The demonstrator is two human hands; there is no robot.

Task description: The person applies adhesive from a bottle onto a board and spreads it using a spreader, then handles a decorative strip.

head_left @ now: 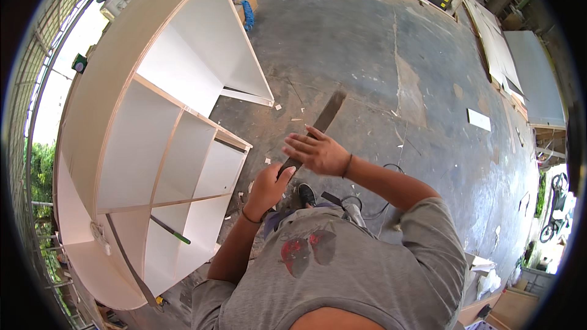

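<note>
A long, flat, dark bar [330,110], perhaps a file or a sanding stick, slants up and away in front of my body. My left hand [267,188] is closed round its near end, thumb along the top. Across its middle lies my right hand [323,155], fingers stretched out and slightly apart, the palm side hidden. The far end of the bar is brownish and worn. To the left stands a large unfinished wooden cabinet [162,119] with white inner panels and several compartments, apart from both hands.
A dark rod with a green end [177,235] and a long dark strip [125,256] rest against the cabinet's lower compartments. Small wood scraps are scattered on the grey floor [342,36]. A cable [385,208] curls beside my legs. Boards [489,43] lie far right; a white piece [479,119] is nearer.
</note>
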